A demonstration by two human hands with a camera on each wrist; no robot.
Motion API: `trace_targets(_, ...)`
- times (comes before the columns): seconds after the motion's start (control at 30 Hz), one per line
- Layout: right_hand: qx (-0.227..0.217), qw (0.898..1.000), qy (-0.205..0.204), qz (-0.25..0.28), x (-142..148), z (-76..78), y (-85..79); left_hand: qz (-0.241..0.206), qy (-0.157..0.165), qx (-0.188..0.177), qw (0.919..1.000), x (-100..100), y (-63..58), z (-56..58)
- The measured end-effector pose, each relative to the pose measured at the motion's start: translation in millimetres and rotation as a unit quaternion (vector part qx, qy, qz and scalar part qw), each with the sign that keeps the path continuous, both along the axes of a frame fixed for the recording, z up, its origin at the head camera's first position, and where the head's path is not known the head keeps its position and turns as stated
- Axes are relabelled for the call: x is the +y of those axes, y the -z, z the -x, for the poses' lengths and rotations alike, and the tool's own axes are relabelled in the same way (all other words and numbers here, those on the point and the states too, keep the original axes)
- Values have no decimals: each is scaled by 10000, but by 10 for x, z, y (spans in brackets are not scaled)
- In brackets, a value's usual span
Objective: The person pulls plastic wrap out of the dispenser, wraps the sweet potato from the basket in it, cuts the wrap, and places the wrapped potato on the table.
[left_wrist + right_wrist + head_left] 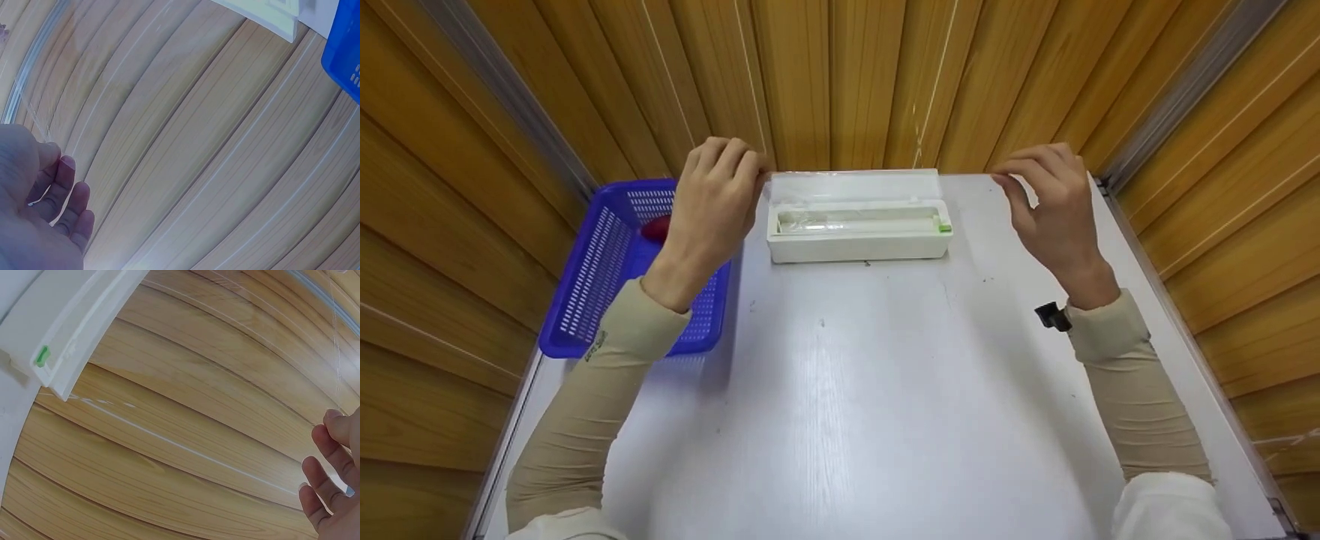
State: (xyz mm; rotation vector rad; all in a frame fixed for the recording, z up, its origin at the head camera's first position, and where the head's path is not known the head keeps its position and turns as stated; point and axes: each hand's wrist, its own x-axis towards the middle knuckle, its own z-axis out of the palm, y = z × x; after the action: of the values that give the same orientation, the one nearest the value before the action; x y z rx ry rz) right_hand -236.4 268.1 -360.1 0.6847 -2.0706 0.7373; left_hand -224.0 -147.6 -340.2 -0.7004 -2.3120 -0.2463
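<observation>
Between my two raised hands stretches a clear sheet of cling film (337, 354), visible mainly by its glints and edge lines. My left hand (716, 187) pinches one corner of it between thumb and index finger, beside the dispenser's left end. Off to the right, my right hand (1050, 199) pinches the other corner with thumb and index finger. The white cling film dispenser (859, 249) lies at the back of the table, its lid (859, 185) raised. At the right end of its slot sits a green slide cutter (944, 228); wrinkled film (810, 223) shows inside.
A blue plastic basket (556, 322) stands on the left, partly behind my left forearm, with a red object (655, 229) in it. Wood-panelled walls (862, 82) enclose the white table (840, 390) at the back and sides. A black clip (1053, 316) sits at my right cuff.
</observation>
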Motion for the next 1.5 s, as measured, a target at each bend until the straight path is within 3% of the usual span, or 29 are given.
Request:
trace_targets(0.47,-162,9995,-168,214,38,-376,222,7,101,167,9998,2,218,-311)
trace_targets(0.87,-173,9984,-310,432,57,-631,518,20,165,309,9994,8,435,-573)
trace_targets(1.1,-159,9982,-363,453,71,-735,654,27,141,206,9997,10,548,-700)
trace_targets(1.33,-27,9980,-453,450,85,-825,769,-189,338,280,9989,14,649,-781)
trace_targets(1.5,-34,9980,-485,394,91,-880,824,-64,334,279,9990,4,709,-857)
